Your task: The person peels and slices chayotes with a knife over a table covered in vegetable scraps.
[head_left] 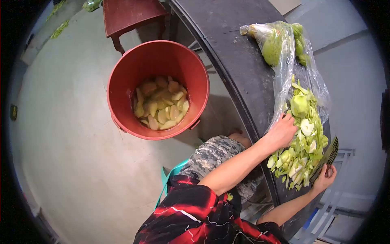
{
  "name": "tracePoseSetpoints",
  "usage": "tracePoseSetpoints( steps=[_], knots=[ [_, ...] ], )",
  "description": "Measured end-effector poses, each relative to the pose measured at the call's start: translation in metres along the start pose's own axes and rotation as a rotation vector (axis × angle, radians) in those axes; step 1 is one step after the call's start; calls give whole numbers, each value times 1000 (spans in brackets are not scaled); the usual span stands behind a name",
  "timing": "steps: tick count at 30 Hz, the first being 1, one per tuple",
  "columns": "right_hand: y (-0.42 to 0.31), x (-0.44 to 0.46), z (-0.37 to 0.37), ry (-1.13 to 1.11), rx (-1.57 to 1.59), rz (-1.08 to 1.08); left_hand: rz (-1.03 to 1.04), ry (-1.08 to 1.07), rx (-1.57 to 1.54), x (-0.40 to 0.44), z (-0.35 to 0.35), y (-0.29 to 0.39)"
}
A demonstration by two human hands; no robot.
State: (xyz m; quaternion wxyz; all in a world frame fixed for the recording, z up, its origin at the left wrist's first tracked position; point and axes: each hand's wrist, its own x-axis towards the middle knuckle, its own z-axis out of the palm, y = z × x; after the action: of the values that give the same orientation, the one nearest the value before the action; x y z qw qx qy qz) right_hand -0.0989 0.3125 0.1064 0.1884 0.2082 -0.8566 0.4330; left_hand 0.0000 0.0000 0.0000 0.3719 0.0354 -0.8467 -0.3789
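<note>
Resting the left hand (283,132) at the edge of a heap of green peelings (298,164) on the black table (241,51), curling it just beside a pale green fruit (300,106), without clearly showing anything pinched there: impossible to tell. Gripping a dark flat tool (332,151) firmly in the right hand (326,179), at the heap's outer side. Working near a clear plastic bag (285,77) of green fruit and beside a red bucket (125,83) of cut pieces (168,110) in liquid.
</note>
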Motion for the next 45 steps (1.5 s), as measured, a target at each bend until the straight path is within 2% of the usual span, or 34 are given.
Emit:
tracePoseSetpoints(
  steps=[5, 12, 15, 17, 23, 28, 31, 37, 45],
  knots=[
    [4, -21, -5, 147, -100, 6, -36, -36, -31, -1, 0, -6],
    [19, -43, -17, 155, -52, 51, -82, -117, -63, -3, -6, -4],
    [21, -54, -26, 150, -26, 48, -60, -96, -63, -5, -5, -6],
    [25, -61, -35, 170, -11, 27, -55, -205, 37, -1, -12, -4],
    [28, -86, -43, 328, -28, 151, -24, -210, 69, 3, -17, -3],
    [46, -95, -45, 443, -143, 134, 16, -200, 57, 10, -18, 0],
    [28, -94, -32, 502, -173, 194, 53, -242, 82, 12, -17, 2],
    [28, -99, -38, 567, -242, 67, 69, -278, 127, 12, -9, 18],
    [45, -107, -50, 638, -8, 118, 86, -334, 146, 6, -7, 8]
  ],
)
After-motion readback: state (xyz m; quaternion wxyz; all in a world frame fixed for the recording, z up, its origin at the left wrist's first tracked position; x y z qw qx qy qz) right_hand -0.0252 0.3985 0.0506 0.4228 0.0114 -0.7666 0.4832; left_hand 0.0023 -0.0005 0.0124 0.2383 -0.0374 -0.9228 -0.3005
